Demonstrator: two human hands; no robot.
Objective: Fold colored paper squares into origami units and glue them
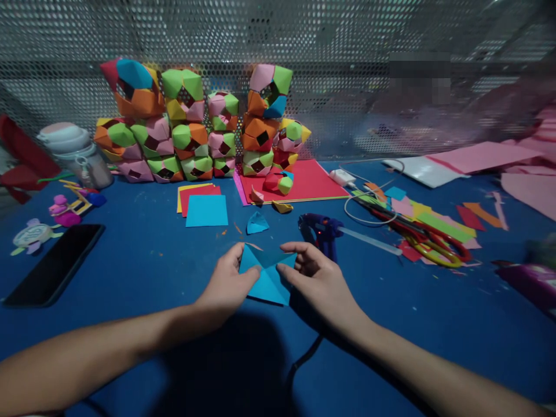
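Observation:
A creased blue paper square [267,276] lies on the blue table [147,260], pinched from both sides. My left hand [228,284] grips its left edge with thumb and fingers. My right hand [315,275] grips its right edge, thumb on top. A small folded blue piece [257,223] rests just beyond it. Farther back lie a blue square [207,210] on red and yellow squares, and a red sheet [304,180] with folded bits.
Stacked multicoloured paper cubes [191,124] stand against the mesh wall. A blue glue gun [324,230] sits right of my hands; red scissors [423,237] lie among paper scraps. A black phone [54,263], a jar [76,152] and small toys sit left. Pink sheets [482,156] lie far right.

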